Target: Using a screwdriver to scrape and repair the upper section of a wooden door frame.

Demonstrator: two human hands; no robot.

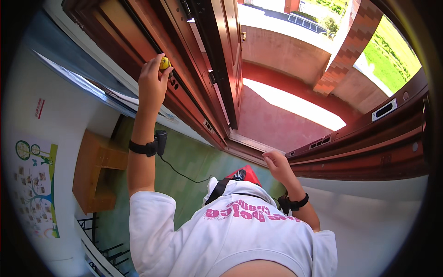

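My left hand (152, 82) is raised at the brown door leaf (182, 48) on the left. Its thumb and fingers are closed on a small round yellow object (164, 63) with dark marks, right by the door's edge. I cannot make out the exact kind of this object. Just below it, dark lock holes (173, 84) show in the door edge. My right hand (278, 165) hangs low in front of my body, near the doorway's sill (251, 141). Its fingers are curled in, and nothing shows in them.
On the right runs the brown door frame (360, 143) with a metal strike plate (384, 110). Past the doorway lie a red floor (277, 111) and a low wall (286, 51). A wooden cabinet (99, 171) stands at left. A cable (184, 176) hangs from my left wrist device.
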